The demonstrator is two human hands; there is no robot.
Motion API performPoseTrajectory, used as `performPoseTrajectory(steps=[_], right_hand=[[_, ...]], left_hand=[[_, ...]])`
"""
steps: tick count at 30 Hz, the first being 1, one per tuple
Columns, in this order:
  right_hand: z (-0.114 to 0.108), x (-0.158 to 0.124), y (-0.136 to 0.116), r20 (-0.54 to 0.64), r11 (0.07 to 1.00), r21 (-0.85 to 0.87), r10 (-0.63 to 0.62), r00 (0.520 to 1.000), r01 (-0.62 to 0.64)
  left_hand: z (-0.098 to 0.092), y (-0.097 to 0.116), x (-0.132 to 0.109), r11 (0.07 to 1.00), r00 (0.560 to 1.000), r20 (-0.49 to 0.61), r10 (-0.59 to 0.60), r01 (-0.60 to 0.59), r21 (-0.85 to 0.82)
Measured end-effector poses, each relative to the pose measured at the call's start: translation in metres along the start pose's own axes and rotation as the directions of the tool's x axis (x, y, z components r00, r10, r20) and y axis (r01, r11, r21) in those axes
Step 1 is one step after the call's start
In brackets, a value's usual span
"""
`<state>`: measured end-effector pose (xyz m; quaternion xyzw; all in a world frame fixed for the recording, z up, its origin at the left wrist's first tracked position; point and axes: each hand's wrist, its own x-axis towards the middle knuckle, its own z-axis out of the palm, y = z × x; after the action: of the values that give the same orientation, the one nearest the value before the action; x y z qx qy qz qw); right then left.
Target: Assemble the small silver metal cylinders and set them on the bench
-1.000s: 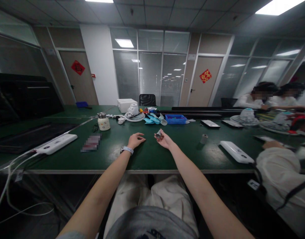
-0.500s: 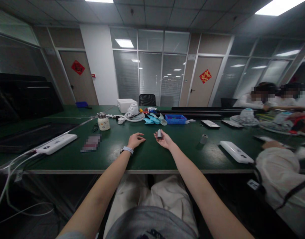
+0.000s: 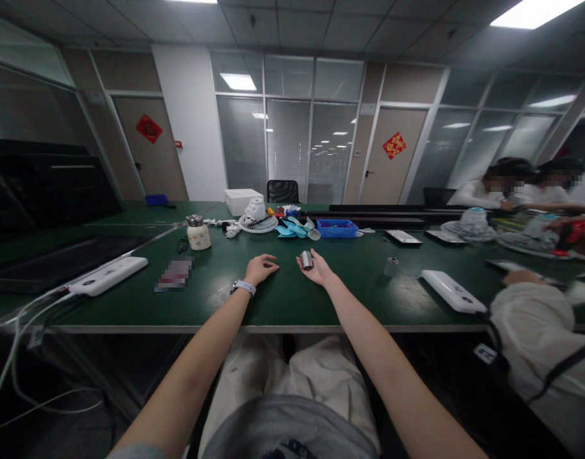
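Observation:
In the head view my right hand (image 3: 316, 268) grips a small silvery metal cylinder (image 3: 306, 259), palm turned up, just above the green table (image 3: 283, 306). The cylinder tilts slightly, and fingers hide part of its sides. To its left my left hand (image 3: 260, 269) rests by the tabletop with nothing in it. Its fingers are bent but apart from each other at the thumb. A second metal cylinder (image 3: 391, 266), greyer and with a small tip on top, stands upright on the table to the right of my right hand.
A blue basket (image 3: 338, 229), light-blue fan blades (image 3: 295, 228) and a white fan part (image 3: 255, 213) lie ahead. Power strips (image 3: 113, 276) (image 3: 452, 292) flank me. A patterned bottle (image 3: 198, 234) stands left. A co-worker's sleeve (image 3: 531, 312) is close at right.
The metal cylinder in my right hand has tipped slightly and shifted a little. My left hand has stayed in place. At far right, a co-worker's red tool has moved.

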<state>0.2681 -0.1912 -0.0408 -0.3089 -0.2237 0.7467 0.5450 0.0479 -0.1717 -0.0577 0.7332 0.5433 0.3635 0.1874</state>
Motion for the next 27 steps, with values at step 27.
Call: performPoseTrajectory(steps=[27], right_hand=[[0.0018,0.0027,0.0019,-0.064,0.997,0.078,-0.001,0.998,0.006]], left_hand=[[0.0002,0.0,-0.0003,1.0,1.0,-0.003,0.01,-0.01,0.01]])
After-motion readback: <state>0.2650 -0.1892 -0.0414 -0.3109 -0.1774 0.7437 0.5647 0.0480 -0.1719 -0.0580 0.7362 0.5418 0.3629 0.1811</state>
